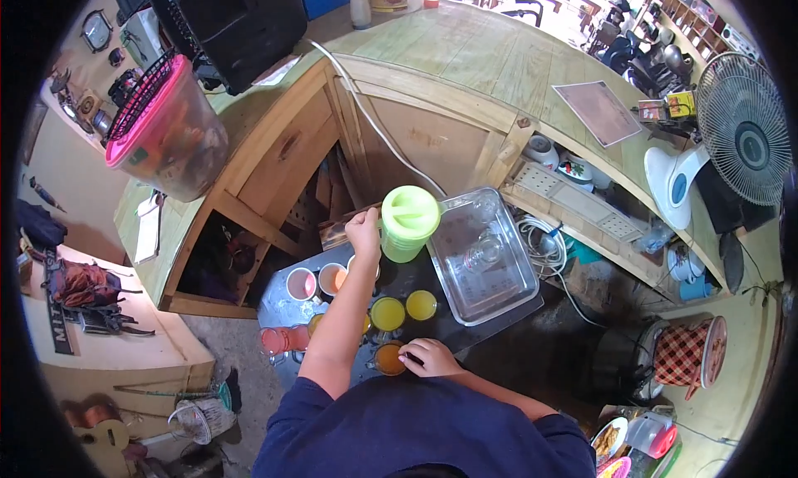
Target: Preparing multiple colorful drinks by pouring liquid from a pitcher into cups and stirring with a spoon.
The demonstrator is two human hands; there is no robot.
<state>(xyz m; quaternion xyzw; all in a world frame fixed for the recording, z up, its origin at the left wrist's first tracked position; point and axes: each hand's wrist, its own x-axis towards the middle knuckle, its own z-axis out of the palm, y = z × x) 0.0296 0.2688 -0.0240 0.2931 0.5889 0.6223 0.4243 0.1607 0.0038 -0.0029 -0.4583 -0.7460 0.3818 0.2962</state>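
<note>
My left hand is closed at the side of a light green lidded plastic pitcher, gripping it where its handle is hidden by the fingers. The pitcher is upright beside a clear rectangular tub. My right hand holds the near glass mug of orange drink by its right rim. Two glasses of yellow drink, one and another, stand between my hands. White cups, one with pink contents and one with orange, are further left. Red drinks stand by my left forearm, which partly hides other glasses.
The low dark table is enclosed by a curved wooden counter. Coiled white cable lies right of the tub, in which a glass rests. A fan, a pink-lidded bin and a black monitor stand on the counter.
</note>
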